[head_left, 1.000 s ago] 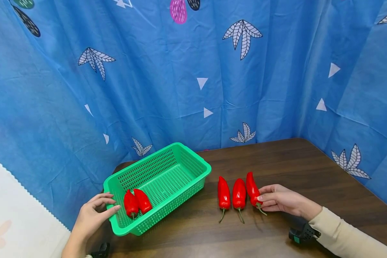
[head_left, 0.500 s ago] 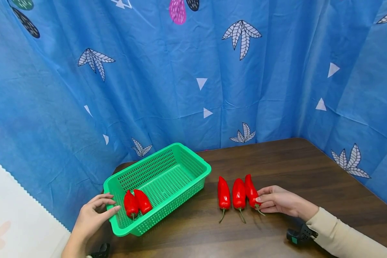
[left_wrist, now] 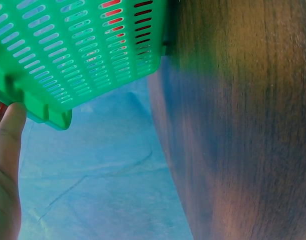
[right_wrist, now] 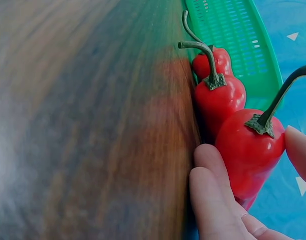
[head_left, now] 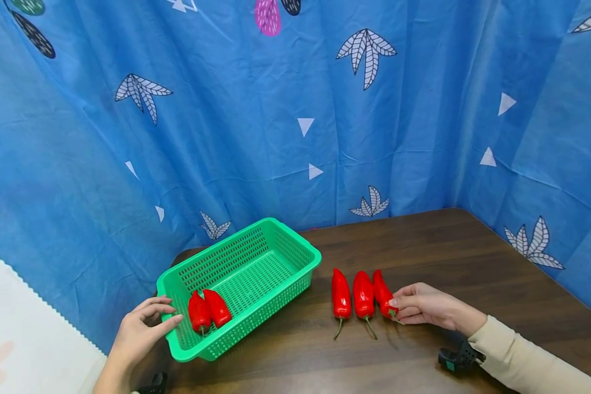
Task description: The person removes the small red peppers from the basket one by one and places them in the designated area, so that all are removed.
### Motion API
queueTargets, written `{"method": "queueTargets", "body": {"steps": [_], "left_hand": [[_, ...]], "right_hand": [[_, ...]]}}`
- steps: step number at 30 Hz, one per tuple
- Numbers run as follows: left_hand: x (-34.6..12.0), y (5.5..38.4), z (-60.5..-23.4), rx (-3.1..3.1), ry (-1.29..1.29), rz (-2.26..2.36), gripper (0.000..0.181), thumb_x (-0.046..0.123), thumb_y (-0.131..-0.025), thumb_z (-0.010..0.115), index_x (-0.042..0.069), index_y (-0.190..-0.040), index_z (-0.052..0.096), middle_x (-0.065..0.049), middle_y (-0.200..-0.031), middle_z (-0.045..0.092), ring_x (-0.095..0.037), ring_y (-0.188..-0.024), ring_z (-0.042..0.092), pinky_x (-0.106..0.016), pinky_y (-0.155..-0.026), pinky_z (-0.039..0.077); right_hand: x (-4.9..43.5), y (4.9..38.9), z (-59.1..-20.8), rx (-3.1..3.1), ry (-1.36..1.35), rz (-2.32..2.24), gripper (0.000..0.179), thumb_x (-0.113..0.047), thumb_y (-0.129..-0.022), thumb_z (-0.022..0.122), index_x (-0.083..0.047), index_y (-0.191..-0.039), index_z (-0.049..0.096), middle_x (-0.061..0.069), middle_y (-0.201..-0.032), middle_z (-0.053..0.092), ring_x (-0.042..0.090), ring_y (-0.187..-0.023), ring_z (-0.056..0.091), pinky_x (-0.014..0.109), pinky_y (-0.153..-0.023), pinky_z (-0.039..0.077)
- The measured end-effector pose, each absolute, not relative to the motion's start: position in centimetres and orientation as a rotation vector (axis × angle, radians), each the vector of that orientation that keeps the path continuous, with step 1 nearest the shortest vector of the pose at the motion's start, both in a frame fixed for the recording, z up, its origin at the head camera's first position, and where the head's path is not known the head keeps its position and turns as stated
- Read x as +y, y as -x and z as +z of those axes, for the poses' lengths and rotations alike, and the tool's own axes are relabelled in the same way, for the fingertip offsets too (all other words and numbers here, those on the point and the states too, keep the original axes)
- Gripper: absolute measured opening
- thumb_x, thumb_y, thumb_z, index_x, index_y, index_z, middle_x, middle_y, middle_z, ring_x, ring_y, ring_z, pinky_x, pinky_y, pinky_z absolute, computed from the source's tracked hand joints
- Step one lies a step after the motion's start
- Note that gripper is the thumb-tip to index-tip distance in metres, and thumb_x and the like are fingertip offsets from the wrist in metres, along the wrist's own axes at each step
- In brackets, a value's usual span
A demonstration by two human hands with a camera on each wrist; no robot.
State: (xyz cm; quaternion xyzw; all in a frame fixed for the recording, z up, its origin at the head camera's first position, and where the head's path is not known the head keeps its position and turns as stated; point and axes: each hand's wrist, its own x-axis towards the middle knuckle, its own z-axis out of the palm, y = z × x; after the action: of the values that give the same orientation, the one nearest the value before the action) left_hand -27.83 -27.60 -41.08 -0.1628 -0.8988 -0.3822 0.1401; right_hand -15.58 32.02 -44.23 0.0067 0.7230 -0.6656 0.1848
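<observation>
My left hand (head_left: pixel 139 331) grips the near-left end of a green plastic basket (head_left: pixel 276 302). In the left wrist view its thumb presses against the basket's rim (left_wrist: pixel 35 107). Two red peppers lie side by side in that end, one left (head_left: pixel 198 313) and one right (head_left: pixel 218 307). On the table to the right, my right hand (head_left: pixel 435 307) pinches a red pepper (head_left: pixel 382 293) near its stem end. The right wrist view has this pepper (right_wrist: pixel 247 150) between thumb and fingers. Beside it lie a middle pepper (head_left: pixel 363 295) and a left pepper (head_left: pixel 341 295), stems toward me.
The dark wooden table (head_left: pixel 413 241) carries everything. A blue patterned curtain (head_left: pixel 256 137) hangs close behind its back and sides. White cloth (head_left: pixel 19 317) shows at the lower left. A black wrist device (head_left: pixel 460 358) hangs below the right sleeve.
The right hand has shifted slightly left, bringing its pepper close beside the middle one and lowering its tip a little. The left hand and the basket stay put.
</observation>
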Motion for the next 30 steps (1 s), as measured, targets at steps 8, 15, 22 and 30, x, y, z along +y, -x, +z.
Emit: {"method": "queueTargets", "body": {"steps": [8,15,22,30], "left_hand": [[-27.6,27.8,-41.2,-2.600,0.470,-1.084,0.020,0.029,-0.087,0.080,0.010,-0.095,0.076,-0.002,-0.121,0.063,0.026,-0.103,0.043,0.003,-0.081,0.041],[-27.6,27.8,-41.1,-2.589,0.472,-1.085,0.019,0.028,-0.087,0.080,0.011,-0.094,0.076,0.001,-0.120,0.063,0.025,-0.103,0.044,0.002,-0.081,0.043],[-27.6,27.8,-41.0,-2.584,0.475,-1.072,0.019,0.027,-0.087,0.080,0.010,-0.094,0.076,0.014,-0.116,0.061,0.024,-0.101,0.044,0.001,-0.080,0.043],[-27.5,27.7,-41.1,-2.589,0.467,-1.058,0.019,0.028,-0.087,0.080,0.011,-0.094,0.076,0.006,-0.119,0.062,0.025,-0.101,0.044,0.000,-0.079,0.044]], "right_hand": [[32.1,15.5,-44.3,2.064,-0.023,-1.853,0.046,-0.026,-0.100,0.064,0.012,-0.124,0.055,0.003,-0.103,0.075,0.019,-0.095,0.072,0.040,-0.092,0.059],[32.4,15.6,-44.4,2.091,-0.027,-1.819,0.047,-0.023,-0.099,0.063,0.014,-0.127,0.054,0.009,-0.109,0.074,0.024,-0.104,0.072,0.042,-0.094,0.058],[32.7,15.6,-44.4,2.088,-0.026,-1.822,0.042,-0.021,-0.099,0.064,0.012,-0.124,0.056,0.008,-0.108,0.073,0.025,-0.104,0.071,0.043,-0.094,0.058],[33.1,15.5,-43.7,2.120,0.004,-1.804,0.046,-0.022,-0.098,0.065,0.015,-0.124,0.054,0.009,-0.111,0.073,0.025,-0.104,0.071,0.042,-0.094,0.058]]}}
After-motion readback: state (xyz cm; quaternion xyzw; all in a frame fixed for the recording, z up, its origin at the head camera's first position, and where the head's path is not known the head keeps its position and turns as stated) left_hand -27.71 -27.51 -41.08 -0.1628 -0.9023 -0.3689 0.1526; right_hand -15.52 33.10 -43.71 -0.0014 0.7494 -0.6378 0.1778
